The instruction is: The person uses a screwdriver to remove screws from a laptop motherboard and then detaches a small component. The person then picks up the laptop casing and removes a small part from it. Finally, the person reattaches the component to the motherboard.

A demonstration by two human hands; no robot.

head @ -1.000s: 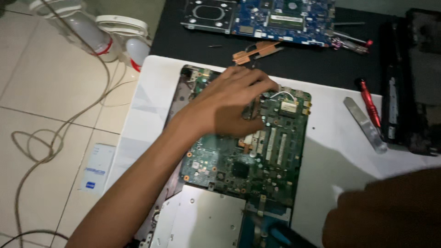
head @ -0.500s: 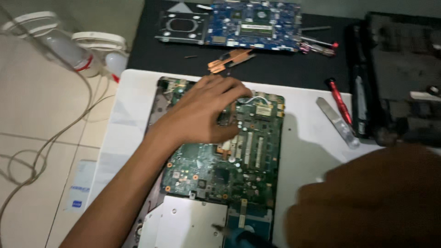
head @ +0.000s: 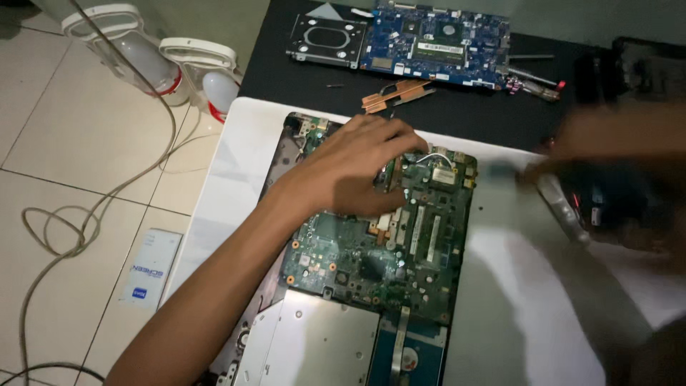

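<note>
Green and studded with chips, the circuit board lies in an opened white laptop shell on the desk. Left hand rests flat on its upper end, fingers loosely spread. At three o'clock, blurred right hand; grip unclear.

**Surfaces on the repair bench**

The green circuit board looks matt. Lower centre, the drive cover is dull grey metal. The white tabletop looks smooth; the black mat is matt. Copper pipe gleams.
</note>
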